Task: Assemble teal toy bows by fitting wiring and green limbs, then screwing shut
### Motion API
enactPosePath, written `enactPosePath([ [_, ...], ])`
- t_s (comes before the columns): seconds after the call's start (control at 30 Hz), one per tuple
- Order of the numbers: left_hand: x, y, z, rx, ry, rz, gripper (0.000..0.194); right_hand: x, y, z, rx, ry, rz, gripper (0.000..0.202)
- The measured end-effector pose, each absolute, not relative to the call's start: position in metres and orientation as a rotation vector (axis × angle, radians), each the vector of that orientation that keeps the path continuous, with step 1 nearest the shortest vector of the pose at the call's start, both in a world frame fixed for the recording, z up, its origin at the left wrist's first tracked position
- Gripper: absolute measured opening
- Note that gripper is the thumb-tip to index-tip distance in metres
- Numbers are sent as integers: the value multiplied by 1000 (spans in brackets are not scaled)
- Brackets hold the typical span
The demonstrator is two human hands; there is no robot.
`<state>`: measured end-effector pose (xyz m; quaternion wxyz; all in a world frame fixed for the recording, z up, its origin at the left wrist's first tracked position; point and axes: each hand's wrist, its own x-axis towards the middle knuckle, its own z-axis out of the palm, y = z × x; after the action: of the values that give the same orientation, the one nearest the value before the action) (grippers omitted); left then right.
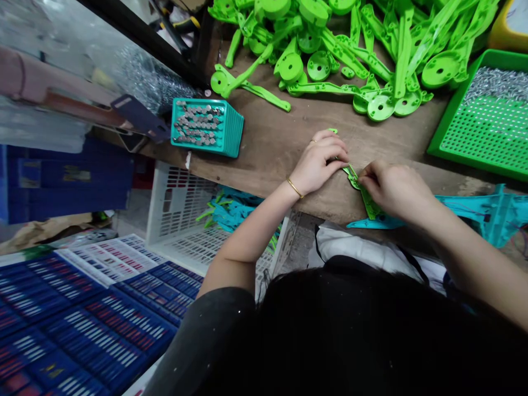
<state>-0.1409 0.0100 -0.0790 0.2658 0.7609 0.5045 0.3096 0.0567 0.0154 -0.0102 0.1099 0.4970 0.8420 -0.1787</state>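
My left hand (324, 159) is closed over a slim green plastic part (351, 177) lying at the front of the wooden table (264, 148). A bit of the part shows beyond my fingertips. My right hand (390, 184) is pinched at the part's near end, its fingertips pressed together; what they hold is too small to make out. Below my right fingers, a green plate-like piece (370, 204) reaches the table's front edge. Close under that hand lies a blue plastic part (470, 206).
Green plastic parts (315, 66) are heaped at the back. A teal box of metal pieces (234, 132) stands left, a green tray with screws (487, 126) right. Below the front edge is a white crate (169, 203) with blue and green parts.
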Motion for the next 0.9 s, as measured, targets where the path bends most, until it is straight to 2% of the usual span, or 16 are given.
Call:
enactPosePath([
  [0.2, -142, 5, -80, 2048, 1379, 874, 5, 49, 3, -5, 1638, 2306, -580, 27],
  [0.47, -143, 5, -80, 2056, 1382, 848, 5, 39, -19, -8, 1652, 2343, -421, 31],
  [0.73, -144, 3, -85, 2050, 1330, 978, 5, 54, 1, -1, 1484, 2285, -760, 30],
  [0.9, -146, 5, -85, 2040, 1305, 949, 7, 44, 1, -1, 1570, 2210, -635, 34],
])
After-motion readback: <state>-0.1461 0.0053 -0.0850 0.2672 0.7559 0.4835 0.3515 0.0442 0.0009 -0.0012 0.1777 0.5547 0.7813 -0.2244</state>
